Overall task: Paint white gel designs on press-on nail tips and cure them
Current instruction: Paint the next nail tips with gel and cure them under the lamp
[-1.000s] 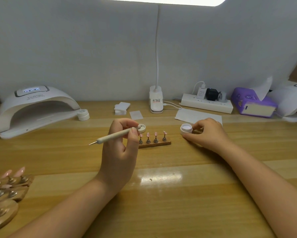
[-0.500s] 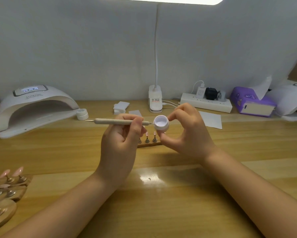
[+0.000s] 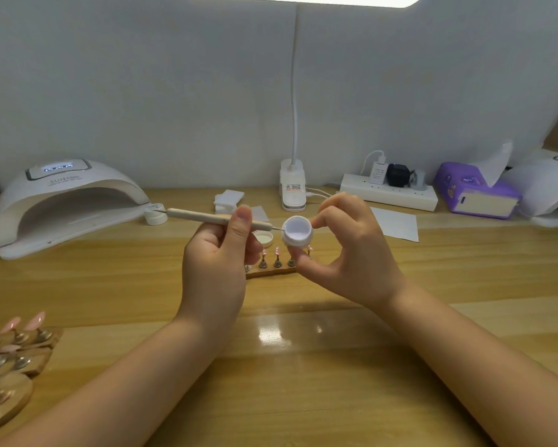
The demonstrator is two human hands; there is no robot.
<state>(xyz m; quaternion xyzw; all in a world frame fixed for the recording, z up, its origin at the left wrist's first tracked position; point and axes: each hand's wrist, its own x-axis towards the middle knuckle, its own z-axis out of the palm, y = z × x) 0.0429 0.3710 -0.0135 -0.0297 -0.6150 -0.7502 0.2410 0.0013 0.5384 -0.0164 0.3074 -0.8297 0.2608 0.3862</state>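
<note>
My right hand [image 3: 348, 253] pinches a small open white gel jar [image 3: 297, 232], tilted toward me above the table. My left hand [image 3: 218, 262] holds a beige dotting tool [image 3: 203, 217] level, with its metal tip at the jar's rim. The jar's lid [image 3: 264, 237] lies on the table just behind my left hand. Below the jar stands a small wooden holder [image 3: 271, 271] with pink nail tips [image 3: 277, 252] on metal pins, partly hidden by both hands. The white curing lamp [image 3: 61, 201] sits at the far left.
Several more wooden stands with pink tips [image 3: 10, 353] lie at the near left edge. A second white jar [image 3: 155, 213] stands by the lamp. A desk lamp base [image 3: 292, 188], power strip [image 3: 389, 192], purple tissue box [image 3: 474, 191], white pads [image 3: 228, 200] and paper [image 3: 395, 223] line the back.
My right hand lifted the jar from the table and brought it in front of the nail holder. My left hand turned the tool level, and its tip now meets the jar.
</note>
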